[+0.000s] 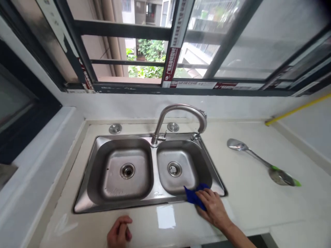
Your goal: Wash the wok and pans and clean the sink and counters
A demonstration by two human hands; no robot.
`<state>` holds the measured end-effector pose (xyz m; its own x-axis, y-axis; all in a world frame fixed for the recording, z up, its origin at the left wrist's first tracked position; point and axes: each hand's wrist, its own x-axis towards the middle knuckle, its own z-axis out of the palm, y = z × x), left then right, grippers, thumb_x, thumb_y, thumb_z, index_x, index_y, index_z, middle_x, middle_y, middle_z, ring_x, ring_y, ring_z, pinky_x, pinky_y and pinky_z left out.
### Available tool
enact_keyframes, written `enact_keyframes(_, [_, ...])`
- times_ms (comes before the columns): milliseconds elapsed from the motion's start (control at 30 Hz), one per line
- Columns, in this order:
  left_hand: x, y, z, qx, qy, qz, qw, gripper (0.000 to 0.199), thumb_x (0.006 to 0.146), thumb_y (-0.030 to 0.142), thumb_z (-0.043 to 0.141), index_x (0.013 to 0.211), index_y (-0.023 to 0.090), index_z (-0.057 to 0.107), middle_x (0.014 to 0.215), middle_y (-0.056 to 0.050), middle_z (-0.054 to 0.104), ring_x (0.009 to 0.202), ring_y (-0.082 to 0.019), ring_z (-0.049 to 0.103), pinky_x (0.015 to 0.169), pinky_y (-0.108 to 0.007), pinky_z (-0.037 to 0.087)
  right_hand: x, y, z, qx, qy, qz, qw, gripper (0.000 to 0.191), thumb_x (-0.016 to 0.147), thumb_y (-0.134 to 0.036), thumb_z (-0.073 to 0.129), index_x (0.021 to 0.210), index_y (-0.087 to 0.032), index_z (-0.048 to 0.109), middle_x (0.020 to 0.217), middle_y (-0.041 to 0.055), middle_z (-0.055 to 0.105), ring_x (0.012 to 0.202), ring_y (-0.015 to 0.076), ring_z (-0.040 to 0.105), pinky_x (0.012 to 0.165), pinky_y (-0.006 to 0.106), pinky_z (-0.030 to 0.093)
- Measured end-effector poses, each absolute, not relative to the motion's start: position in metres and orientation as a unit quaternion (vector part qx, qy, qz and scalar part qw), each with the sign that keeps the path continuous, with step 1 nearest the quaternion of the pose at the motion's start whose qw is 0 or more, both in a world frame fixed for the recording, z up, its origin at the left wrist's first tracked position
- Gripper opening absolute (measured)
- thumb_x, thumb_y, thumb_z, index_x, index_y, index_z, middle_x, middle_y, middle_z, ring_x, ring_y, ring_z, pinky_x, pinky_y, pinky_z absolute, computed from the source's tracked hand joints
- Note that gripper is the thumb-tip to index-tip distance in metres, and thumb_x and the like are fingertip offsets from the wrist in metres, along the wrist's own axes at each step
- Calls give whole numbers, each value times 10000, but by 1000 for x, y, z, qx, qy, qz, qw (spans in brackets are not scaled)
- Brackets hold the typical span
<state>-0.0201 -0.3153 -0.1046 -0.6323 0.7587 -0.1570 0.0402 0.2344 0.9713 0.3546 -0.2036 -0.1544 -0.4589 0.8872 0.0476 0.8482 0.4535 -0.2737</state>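
Note:
A blue cloth [191, 196] is gripped in my right hand [213, 208], at the front rim of the right basin of a steel double sink [157, 172]. Part of the cloth hangs over the basin's edge. My left hand [119, 232] is over the counter in front of the left basin, its fingers curled in; whatever they may hold is hidden. Behind the basins rises a curved steel faucet [181, 107], with its spout turned to the right.
Two round metal drain pieces [115, 128] [173, 127] lie behind the sink. On the right counter [248, 172] rest a metal spatula [236, 144] and a ladle-like utensil [280, 176] with green parts. A yellow pipe [297, 110] runs along the right wall, and a window stands behind.

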Motion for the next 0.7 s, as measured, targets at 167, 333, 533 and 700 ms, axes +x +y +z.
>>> enact_keyframes(167, [30,-202,-30,174,558,605,541,270,611,334,752,803,166,662,733,-5,697,529,-102,579,484,-203,440,435,-211,-187,-563,-811,-6,159,467,778,-224,604,1241,-279,599,1194,105,677,1156,355,536,868,475,418])
enact_keyframes(333, [113,-89,40,295,411,559,657,418,756,286,699,1154,186,622,1211,-111,680,1086,-243,647,926,-368,503,434,-212,-211,-575,-781,-71,232,463,806,-206,561,1268,-229,541,1208,78,668,1178,309,529,905,436,373])
enact_keyframes(533, [196,2,85,327,361,594,640,362,774,222,623,1131,206,560,1090,-42,694,1088,-179,640,1031,-346,416,425,-210,-202,-588,-758,-40,279,432,812,-205,543,1242,-243,558,1204,64,675,1175,292,531,939,442,336])
enact_keyframes(700, [205,-1,96,406,428,608,531,322,813,499,638,846,219,482,652,68,542,621,-113,609,740,-289,518,423,-210,-194,-591,-740,-10,320,389,823,-246,534,1208,-242,584,1177,69,688,1158,289,539,954,454,324])
